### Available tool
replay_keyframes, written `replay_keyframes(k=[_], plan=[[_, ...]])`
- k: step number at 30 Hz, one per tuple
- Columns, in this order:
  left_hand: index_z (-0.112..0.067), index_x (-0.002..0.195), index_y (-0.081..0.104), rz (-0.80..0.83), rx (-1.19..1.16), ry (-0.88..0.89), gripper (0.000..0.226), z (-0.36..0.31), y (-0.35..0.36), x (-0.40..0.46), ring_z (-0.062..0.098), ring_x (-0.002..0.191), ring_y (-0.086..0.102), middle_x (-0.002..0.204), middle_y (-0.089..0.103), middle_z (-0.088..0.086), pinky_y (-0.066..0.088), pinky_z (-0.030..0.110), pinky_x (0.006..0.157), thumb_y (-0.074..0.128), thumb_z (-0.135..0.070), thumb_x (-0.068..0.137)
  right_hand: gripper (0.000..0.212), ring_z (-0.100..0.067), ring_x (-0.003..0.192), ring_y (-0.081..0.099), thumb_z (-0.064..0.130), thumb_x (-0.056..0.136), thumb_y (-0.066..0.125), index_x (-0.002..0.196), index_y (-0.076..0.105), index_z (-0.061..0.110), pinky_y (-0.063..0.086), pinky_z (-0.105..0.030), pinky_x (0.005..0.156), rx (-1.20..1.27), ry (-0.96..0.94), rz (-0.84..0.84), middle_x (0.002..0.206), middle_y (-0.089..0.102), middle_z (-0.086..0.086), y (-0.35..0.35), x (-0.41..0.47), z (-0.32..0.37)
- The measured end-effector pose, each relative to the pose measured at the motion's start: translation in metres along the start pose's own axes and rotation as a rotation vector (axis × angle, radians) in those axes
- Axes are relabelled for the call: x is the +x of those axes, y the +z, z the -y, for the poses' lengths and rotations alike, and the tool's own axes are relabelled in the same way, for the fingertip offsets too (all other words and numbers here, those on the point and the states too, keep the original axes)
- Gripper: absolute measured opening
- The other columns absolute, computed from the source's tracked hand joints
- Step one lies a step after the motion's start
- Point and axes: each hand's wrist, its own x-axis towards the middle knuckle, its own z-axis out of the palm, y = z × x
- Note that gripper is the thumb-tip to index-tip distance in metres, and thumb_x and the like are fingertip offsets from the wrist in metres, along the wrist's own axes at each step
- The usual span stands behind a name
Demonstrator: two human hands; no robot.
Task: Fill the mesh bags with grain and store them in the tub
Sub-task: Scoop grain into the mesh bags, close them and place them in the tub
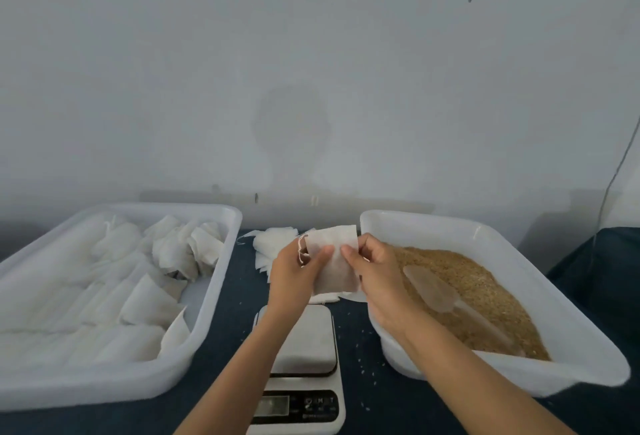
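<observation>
An empty white mesh bag (334, 258) with a drawstring hangs in the air between my hands, above the table's middle. My left hand (294, 271) pinches its left edge and my right hand (372, 270) pinches its right edge. Behind it a pile of flat empty bags (273, 245) lies on the dark cloth. On the right a white tub (450, 230) holds brown grain (485, 292) with a clear plastic scoop (433, 287) lying on it. To the left stands another white tub (214, 282) with several filled bags (180, 251).
A small white digital scale (306, 351) sits on the dark blue tablecloth (228, 379) just below my hands, partly covered by my left forearm. Loose grains are scattered around it. A grey wall stands close behind the tubs, and a thin cable (616, 171) hangs at the far right.
</observation>
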Motion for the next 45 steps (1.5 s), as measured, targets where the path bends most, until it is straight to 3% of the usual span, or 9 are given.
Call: replay_keyframes(k=[3,7,10,15,18,22,30,35,45], plan=[[-0.023,0.081,0.063,-0.035,0.227,-0.015,0.007,0.014,-0.027,-0.007,0.002,0.067,0.059,0.071,0.064,-0.011,0.042,0.010,0.057,0.066,-0.024,0.086,0.025,-0.030,0.071,0.051,0.009,0.088,0.062,0.073,0.047,-0.004,0.044,-0.039,0.065,-0.250,-0.068,-0.016,0.076,0.054,-0.020,0.022,-0.008,-0.017],[-0.011,0.075,0.061,0.020,0.400,-0.101,0.017,0.037,-0.047,-0.016,0.014,0.066,0.059,0.069,0.064,0.000,0.040,0.021,0.057,0.067,-0.024,0.084,0.036,-0.012,0.060,0.041,0.008,0.084,0.066,0.062,0.039,0.016,0.035,-0.023,0.060,-0.430,-0.135,0.015,0.062,0.043,0.000,0.037,-0.017,-0.042],[-0.011,0.068,0.057,0.047,0.431,-0.143,0.021,0.052,-0.050,-0.019,0.017,0.062,0.056,0.064,0.061,0.001,0.039,0.020,0.055,0.067,-0.022,0.084,0.034,-0.009,0.058,0.038,0.007,0.084,0.067,0.063,0.041,0.015,0.033,-0.023,0.060,-0.481,-0.126,0.028,0.061,0.042,0.003,0.042,-0.021,-0.058],[-0.015,0.100,0.063,0.062,0.685,-0.092,0.023,0.071,-0.052,-0.018,0.018,0.081,0.053,0.091,0.062,0.006,0.032,0.028,0.062,0.062,-0.034,0.088,0.026,-0.012,0.063,0.048,0.010,0.086,0.065,0.069,0.046,0.012,0.040,-0.030,0.064,-0.502,-0.121,0.053,0.064,0.053,0.000,0.040,-0.021,-0.073],[-0.019,0.105,0.061,0.078,0.650,-0.032,0.024,0.077,-0.058,-0.014,0.011,0.081,0.046,0.089,0.058,0.001,0.028,0.015,0.058,0.064,-0.034,0.087,0.013,-0.007,0.074,0.058,0.009,0.089,0.061,0.081,0.052,0.014,0.043,-0.020,0.068,-0.469,-0.100,0.079,0.077,0.063,0.002,0.034,-0.019,-0.078],[-0.014,0.098,0.062,0.057,0.515,-0.005,0.016,0.084,-0.070,-0.008,0.002,0.084,0.050,0.089,0.060,-0.010,0.036,0.001,0.070,0.066,-0.025,0.087,0.015,0.003,0.092,0.059,0.004,0.091,0.056,0.100,0.054,0.016,0.042,-0.005,0.076,-0.390,-0.092,0.047,0.094,0.065,0.008,0.024,-0.017,-0.083],[-0.017,0.089,0.056,-0.088,0.378,-0.103,0.003,0.101,-0.079,-0.002,0.014,0.088,0.060,0.090,0.064,-0.001,0.046,0.026,0.083,0.056,-0.015,0.092,0.018,-0.010,0.098,0.057,0.001,0.095,0.046,0.112,0.049,0.004,0.039,-0.015,0.082,-0.170,-0.003,-0.065,0.101,0.065,-0.003,0.018,-0.011,-0.087],[-0.020,0.090,0.054,-0.063,0.352,-0.132,0.005,0.107,-0.080,-0.004,0.012,0.089,0.059,0.092,0.064,-0.001,0.045,0.023,0.081,0.054,-0.016,0.093,0.019,-0.011,0.098,0.057,0.000,0.095,0.045,0.113,0.048,0.004,0.039,-0.020,0.085,-0.149,0.020,-0.063,0.101,0.065,-0.004,0.016,-0.012,-0.089],[-0.011,0.097,0.062,0.008,0.446,-0.003,0.009,0.096,-0.077,-0.002,0.011,0.083,0.061,0.091,0.067,-0.002,0.046,0.018,0.077,0.053,-0.010,0.093,0.015,-0.003,0.087,0.058,0.001,0.095,0.045,0.106,0.050,0.008,0.043,-0.007,0.071,-0.155,0.030,-0.054,0.094,0.066,-0.003,0.022,-0.007,-0.092]])
